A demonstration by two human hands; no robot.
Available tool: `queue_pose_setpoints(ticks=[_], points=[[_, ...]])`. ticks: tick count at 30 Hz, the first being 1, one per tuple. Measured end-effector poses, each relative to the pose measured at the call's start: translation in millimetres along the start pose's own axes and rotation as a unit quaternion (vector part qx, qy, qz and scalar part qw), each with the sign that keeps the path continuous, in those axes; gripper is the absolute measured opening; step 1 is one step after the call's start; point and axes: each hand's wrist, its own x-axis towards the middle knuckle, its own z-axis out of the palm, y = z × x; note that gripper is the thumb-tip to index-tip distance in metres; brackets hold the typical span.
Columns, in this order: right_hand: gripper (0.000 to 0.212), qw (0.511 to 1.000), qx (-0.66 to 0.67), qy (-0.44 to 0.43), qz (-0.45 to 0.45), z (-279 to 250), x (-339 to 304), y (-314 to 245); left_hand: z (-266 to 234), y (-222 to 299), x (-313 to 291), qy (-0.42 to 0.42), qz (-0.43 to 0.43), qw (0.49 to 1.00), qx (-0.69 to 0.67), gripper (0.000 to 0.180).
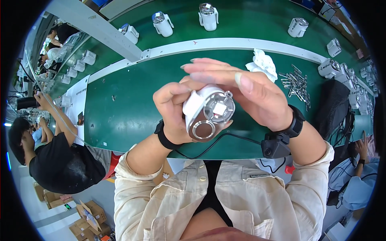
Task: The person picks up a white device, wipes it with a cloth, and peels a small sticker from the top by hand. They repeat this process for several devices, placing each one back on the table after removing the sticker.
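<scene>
My left hand (172,105) is wrapped round a handheld device (200,107) above the near part of the green table. The device has a white side, a shiny brownish front, a clear round lens-like end with a pale square inside, and a silver ring below. My right hand (263,98) arches over its far side, palm toward it, with fingers stretched out and leaning left. Whether those fingers touch the device cannot be made out. Part of its white body is hidden behind both hands. Each wrist wears a black strap; a small black camera (276,146) sits at the right one.
Crumpled white material (262,64) lies beyond my right hand, beside a pile of metal clips (296,83). A black mesh bag (333,104) and cables lie at right. Similar white devices (163,25) stand beyond the pale rail (225,43). Co-workers sit at both sides.
</scene>
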Motion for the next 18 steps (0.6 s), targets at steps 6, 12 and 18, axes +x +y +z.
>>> queue_pose_setpoints(ticks=[6,12,18], points=[[0.042,0.994,-0.110,-0.027,-0.005,2.9,-0.2,-1.2,6.5,-4.0,-1.2,0.060,0.028,0.998,-0.007,0.087],[0.043,0.994,-0.094,-0.053,0.006,6.9,-4.5,4.0,4.4,-6.8,-5.7,0.044,0.046,0.997,0.035,0.085],[0.042,0.999,-0.046,-0.018,0.020,13.4,-3.7,4.7,6.9,-2.7,-5.5,0.056,0.017,0.998,0.037,0.084]])
